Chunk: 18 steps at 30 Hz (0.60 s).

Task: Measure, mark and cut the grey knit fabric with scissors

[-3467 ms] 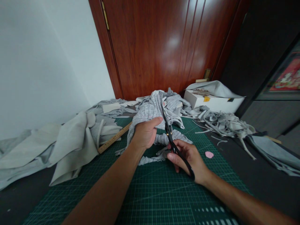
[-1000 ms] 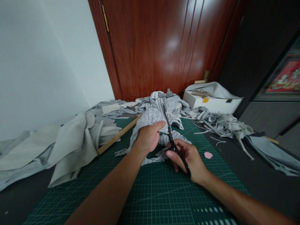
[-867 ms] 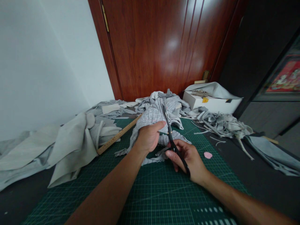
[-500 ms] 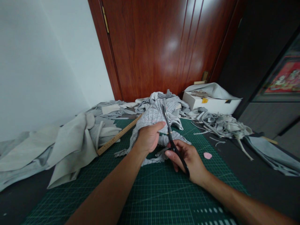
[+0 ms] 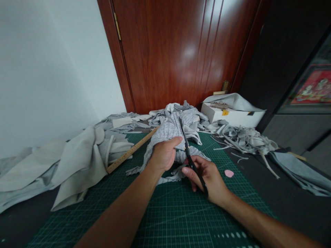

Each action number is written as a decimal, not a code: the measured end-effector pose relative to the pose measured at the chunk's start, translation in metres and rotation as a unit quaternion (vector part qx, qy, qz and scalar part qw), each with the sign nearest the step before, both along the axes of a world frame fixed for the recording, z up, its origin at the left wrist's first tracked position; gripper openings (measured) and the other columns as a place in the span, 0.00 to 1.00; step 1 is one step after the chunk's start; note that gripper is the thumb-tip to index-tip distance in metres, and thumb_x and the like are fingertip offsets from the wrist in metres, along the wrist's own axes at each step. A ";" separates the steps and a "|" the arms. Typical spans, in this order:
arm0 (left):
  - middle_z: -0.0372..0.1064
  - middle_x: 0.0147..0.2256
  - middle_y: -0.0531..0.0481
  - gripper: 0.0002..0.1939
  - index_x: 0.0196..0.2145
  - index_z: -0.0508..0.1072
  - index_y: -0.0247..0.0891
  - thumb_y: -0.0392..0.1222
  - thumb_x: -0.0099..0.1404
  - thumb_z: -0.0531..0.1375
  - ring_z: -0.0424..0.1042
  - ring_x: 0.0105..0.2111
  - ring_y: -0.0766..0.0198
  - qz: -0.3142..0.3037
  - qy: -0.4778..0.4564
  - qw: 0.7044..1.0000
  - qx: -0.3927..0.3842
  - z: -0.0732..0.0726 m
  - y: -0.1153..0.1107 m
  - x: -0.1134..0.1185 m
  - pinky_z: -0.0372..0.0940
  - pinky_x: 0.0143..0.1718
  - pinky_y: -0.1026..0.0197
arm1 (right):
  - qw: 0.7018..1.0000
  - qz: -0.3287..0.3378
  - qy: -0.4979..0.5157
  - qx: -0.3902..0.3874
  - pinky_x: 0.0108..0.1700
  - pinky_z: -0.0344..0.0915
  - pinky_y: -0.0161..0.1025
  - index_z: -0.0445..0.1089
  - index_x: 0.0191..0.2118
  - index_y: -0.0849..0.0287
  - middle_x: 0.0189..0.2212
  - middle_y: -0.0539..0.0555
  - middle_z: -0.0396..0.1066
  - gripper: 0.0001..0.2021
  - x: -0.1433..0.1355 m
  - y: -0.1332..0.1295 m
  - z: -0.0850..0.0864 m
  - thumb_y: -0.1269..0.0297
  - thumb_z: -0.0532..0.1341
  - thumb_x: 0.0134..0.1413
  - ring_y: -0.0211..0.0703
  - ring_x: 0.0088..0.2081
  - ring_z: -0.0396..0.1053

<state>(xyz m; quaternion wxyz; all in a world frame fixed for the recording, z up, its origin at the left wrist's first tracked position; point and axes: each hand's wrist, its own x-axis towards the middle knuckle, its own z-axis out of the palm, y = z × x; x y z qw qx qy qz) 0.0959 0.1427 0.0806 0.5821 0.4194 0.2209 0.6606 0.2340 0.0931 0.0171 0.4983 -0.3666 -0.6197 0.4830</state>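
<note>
A piece of grey knit fabric [image 5: 168,132] is held up by the left hand [image 5: 162,155], whose grip is closed on the bunched cloth above the green cutting mat [image 5: 165,213]. The black scissors [image 5: 190,155] are held in the right hand [image 5: 207,175], with the fingers closed through the handles. Their long axis runs from the handles, near the person, up and away to the tips, which point toward the wooden door [image 5: 181,51] and lean a little to the left. The blades lie against the fabric just beside the left thumb; they seem almost closed, but this cannot be told surely. A wooden ruler [image 5: 129,151] lies at the left on the worktop, and a small pink piece [image 5: 229,173] lies at the right of the hands.
</note>
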 end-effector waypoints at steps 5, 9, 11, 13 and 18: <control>0.80 0.32 0.46 0.19 0.38 0.79 0.37 0.38 0.45 0.73 0.75 0.53 0.39 -0.001 0.003 1.000 -0.029 -0.004 -0.001 0.003 0.60 0.62 0.41 | 1.000 0.002 0.010 -0.001 0.16 0.59 0.29 0.68 0.36 0.59 0.17 0.40 0.63 0.21 0.000 0.003 -0.004 0.51 0.75 0.50 0.32 0.14 0.60; 0.81 0.33 0.46 0.21 0.40 0.80 0.38 0.37 0.45 0.73 0.76 0.53 0.39 -0.005 -0.002 1.000 -0.030 -0.006 0.000 0.005 0.59 0.62 0.41 | 1.000 0.009 0.019 -0.011 0.16 0.59 0.28 0.69 0.37 0.59 0.17 0.40 0.63 0.21 0.000 0.005 -0.007 0.51 0.76 0.50 0.31 0.14 0.60; 0.82 0.37 0.45 0.22 0.42 0.80 0.39 0.36 0.46 0.73 0.75 0.55 0.40 -0.010 -0.009 1.000 -0.022 -0.006 0.000 0.005 0.58 0.64 0.41 | 1.000 0.008 0.020 -0.013 0.16 0.60 0.29 0.69 0.38 0.59 0.18 0.41 0.65 0.21 0.001 0.005 -0.007 0.51 0.76 0.49 0.32 0.14 0.61; 0.83 0.40 0.45 0.25 0.45 0.79 0.40 0.35 0.47 0.72 0.74 0.57 0.41 -0.013 -0.018 1.000 -0.010 -0.005 -0.001 0.006 0.56 0.66 0.42 | 1.000 0.007 0.018 -0.012 0.16 0.60 0.29 0.69 0.37 0.59 0.18 0.41 0.66 0.21 0.001 0.006 -0.008 0.52 0.77 0.49 0.32 0.15 0.62; 0.82 0.43 0.46 0.29 0.49 0.78 0.40 0.33 0.46 0.71 0.74 0.58 0.43 -0.006 -0.027 1.000 -0.002 -0.001 -0.003 0.006 0.58 0.65 0.45 | 0.999 0.021 0.021 -0.015 0.16 0.61 0.29 0.69 0.37 0.59 0.18 0.42 0.66 0.21 0.002 0.006 -0.008 0.52 0.76 0.49 0.32 0.15 0.61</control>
